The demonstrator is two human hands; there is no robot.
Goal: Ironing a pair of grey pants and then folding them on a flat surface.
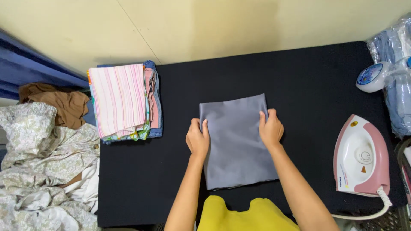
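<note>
A stack of folded cloths (124,102), pink-striped on top, sat at the left edge of my black table (299,77). Beyond it lay a rumpled floral sheet (38,171) and a brown garment (64,105). A pink-and-white iron (361,156) rested at my right, with a white spray bottle (376,76) and bagged blue fabric (396,81) behind it.

Plain grey cloth (237,143) on a black table (299,77) — pink-and-white striped towel (119,98), pink-and-white iron (361,156).
</note>
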